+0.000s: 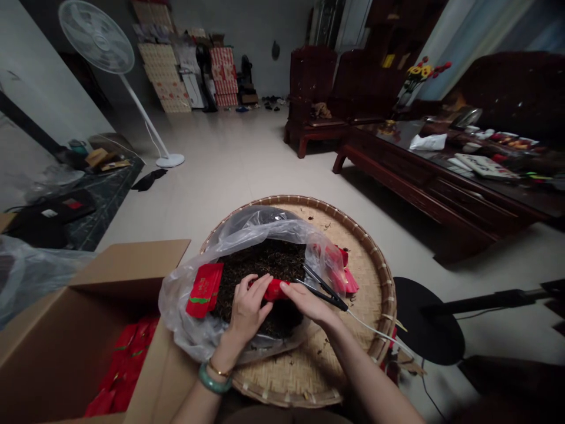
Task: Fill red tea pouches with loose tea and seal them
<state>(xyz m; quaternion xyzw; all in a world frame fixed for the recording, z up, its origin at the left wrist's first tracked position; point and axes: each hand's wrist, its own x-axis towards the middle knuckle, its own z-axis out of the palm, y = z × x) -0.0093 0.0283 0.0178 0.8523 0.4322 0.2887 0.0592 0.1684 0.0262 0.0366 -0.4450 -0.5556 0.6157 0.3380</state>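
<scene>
My left hand (251, 306) and my right hand (304, 299) are closed on the two ends of a small red packet (274, 289). Beneath them, dark loose tea leaves (265, 259) fill a clear plastic bag (180, 330) that stands open. Flat red packets (205, 288) lie at the left side of the leaves. Just beyond my right hand rests a black hair straightener (331, 297), its two arms apart and a white cord trailing from it. More red packets (348, 280) lie to the right, partly behind the plastic.
A round woven bamboo tray (366, 247) carries the bag. At left stands an open cardboard box (163, 365) with several red packets (128, 359) inside. A black round stand base (424, 321) is at right, near a dark wooden table (410, 182). Farther off stands a white fan (145, 112).
</scene>
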